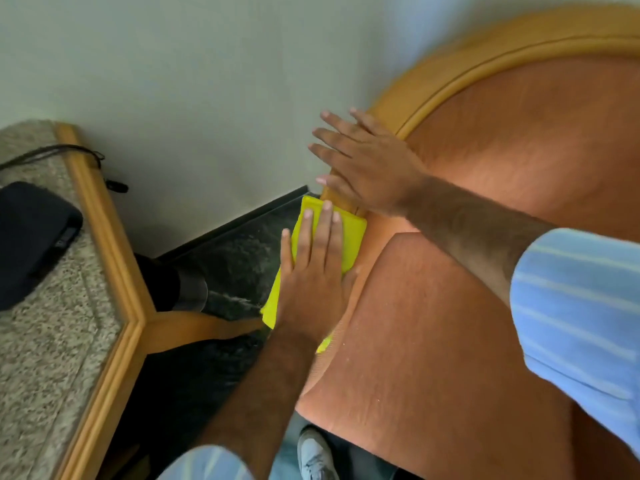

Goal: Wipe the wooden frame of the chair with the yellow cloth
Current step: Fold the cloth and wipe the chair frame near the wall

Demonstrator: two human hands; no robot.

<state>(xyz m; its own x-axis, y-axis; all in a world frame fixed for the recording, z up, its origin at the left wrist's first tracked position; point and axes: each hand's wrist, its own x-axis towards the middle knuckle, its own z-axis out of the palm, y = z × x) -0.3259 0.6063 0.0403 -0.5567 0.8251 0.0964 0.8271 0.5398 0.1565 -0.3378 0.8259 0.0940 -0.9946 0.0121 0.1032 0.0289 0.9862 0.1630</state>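
A chair with orange upholstery has a light wooden frame that curves around its back and runs down its left side. The folded yellow cloth lies against the lower left part of that frame. My left hand presses flat on the cloth, fingers stretched out and pointing up. Just above it my right hand rests flat on the wooden frame with fingers spread, holding nothing. The frame under both hands and the cloth is hidden.
A table with a speckled stone top and wooden edge stands on the left, carrying a black pouch and a black cable. A pale wall is behind. Dark carpet lies between table and chair. My grey shoe shows below.
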